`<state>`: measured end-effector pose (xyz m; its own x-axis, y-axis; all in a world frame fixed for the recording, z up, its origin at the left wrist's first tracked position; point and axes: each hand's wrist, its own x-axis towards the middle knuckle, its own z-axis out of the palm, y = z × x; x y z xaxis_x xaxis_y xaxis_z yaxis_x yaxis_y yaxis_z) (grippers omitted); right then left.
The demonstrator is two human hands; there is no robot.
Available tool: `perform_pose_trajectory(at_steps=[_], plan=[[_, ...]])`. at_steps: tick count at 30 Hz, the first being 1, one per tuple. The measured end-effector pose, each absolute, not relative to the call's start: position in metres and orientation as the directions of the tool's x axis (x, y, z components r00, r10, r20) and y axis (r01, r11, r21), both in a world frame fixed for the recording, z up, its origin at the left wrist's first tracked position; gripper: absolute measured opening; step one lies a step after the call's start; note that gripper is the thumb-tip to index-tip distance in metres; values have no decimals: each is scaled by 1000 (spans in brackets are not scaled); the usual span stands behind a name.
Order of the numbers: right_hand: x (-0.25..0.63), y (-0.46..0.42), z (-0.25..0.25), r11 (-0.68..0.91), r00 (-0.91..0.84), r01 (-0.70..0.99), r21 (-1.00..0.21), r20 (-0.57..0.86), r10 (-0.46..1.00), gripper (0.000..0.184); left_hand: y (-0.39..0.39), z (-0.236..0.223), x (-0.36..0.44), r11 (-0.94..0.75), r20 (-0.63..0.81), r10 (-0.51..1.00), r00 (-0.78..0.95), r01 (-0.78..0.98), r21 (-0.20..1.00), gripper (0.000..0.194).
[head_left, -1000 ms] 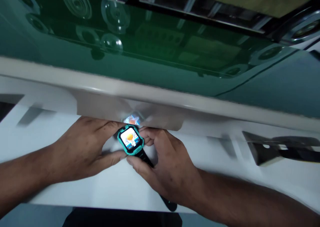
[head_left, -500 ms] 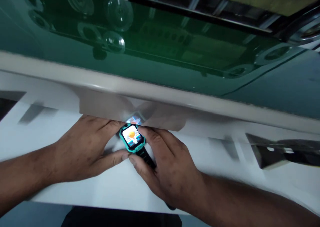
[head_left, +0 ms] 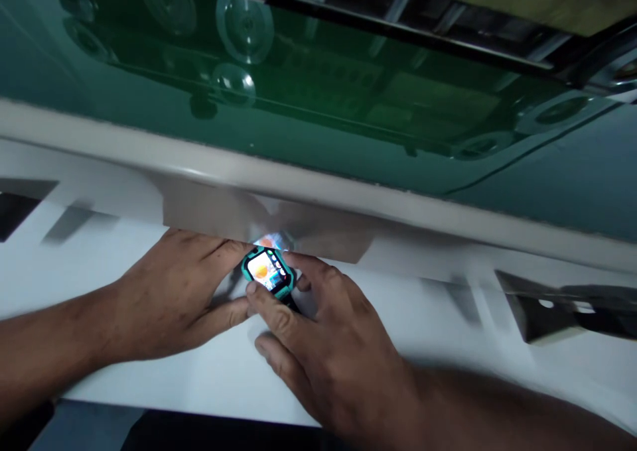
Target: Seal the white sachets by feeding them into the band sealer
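Teal smartwatch (head_left: 266, 272) pinched between my hands, screen lit, just under pale ledge (head_left: 318, 199). My left hand (head_left: 174, 292): fingers and thumb closed on watch's left side. My right hand (head_left: 338, 338): thumb on lower edge, fingers over top. Green glass (head_left: 348, 99) beyond ledge.

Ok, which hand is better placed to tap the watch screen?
Probably your right hand: its thumb lies right beside the teal smartwatch's lit screen. Your left hand grips the watch's left edge, so it seems better placed to keep steadying it.
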<state>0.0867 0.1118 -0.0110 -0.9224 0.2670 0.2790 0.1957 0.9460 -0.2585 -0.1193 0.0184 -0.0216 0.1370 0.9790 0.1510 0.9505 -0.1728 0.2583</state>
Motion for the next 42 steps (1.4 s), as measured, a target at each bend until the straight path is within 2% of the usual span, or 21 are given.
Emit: perform_pose_trajectory(at_steps=[4,7,11,14,20,26,33,38,42], plan=[[88,109,-10,950,-906,199,-240,323,271,48,19,-21,-119,-180,166,976,137,943,280,30],[87,113,-10,944,-900,189,-271,336,276,53,20,-20,-118,-162,142,982,126,946,280,34],[87,118,-11,925,-870,185,-331,383,311,45,20,-21,-119,-170,159,978,131,950,261,37],[86,119,-10,929,-863,180,-322,402,307,40,19,-21,-119,-154,156,981,114,949,276,40],[84,120,-10,934,-867,158,-320,407,286,43,20,-20,-119,-145,138,985,106,940,308,34],[83,122,-13,919,-868,145,-366,399,295,40,19,-20,-119,-137,130,986,101,941,310,43],[83,124,-10,922,-886,170,-347,356,298,36,20,-17,-118,-133,137,986,92,936,325,39],[83,125,-11,920,-870,123,-371,405,280,37,20,-17,-118,-141,150,984,96,934,329,47],[82,125,-13,908,-861,138,-396,404,307,38,19,-17,-117,-125,124,988,88,934,336,44]])
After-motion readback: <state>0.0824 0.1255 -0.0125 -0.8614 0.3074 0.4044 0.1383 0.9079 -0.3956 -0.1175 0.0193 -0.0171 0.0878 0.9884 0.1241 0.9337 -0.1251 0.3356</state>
